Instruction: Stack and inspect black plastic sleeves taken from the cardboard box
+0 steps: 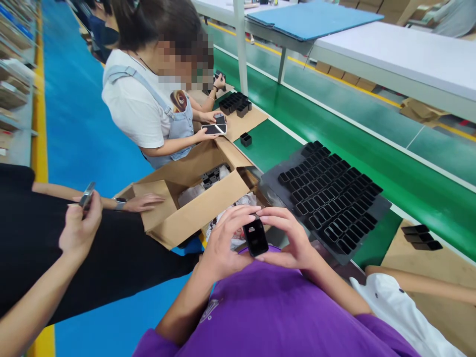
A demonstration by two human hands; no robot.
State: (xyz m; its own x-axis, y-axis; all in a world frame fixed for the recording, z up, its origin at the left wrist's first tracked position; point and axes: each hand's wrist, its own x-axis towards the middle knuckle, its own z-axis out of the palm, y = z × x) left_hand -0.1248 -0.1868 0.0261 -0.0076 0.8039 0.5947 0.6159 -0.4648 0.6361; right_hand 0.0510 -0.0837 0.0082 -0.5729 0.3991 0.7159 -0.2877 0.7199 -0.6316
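Note:
Close to my chest I hold a small black rectangular case (256,239), hollow, with its open side facing up at me. My left hand (226,243) grips it from the left, and my right hand (288,238) has its fingertips on the top and right edges. A small light patch shows inside the case. To the right of my hands lies a dark grey sheet (269,173) bearing rows of several like black cases (330,191). Beyond my left hand stands an opened cardboard box (208,213) with black parts and plastic wrapping in it.
A co-worker (148,99) in pale overalls holds a phone-like object (214,129) beyond the box. At the left, another person's hand (82,223) holds a phone, the other touching the box flap. More black cases (422,237) lie on cardboard at the right, near a person's white sleeve.

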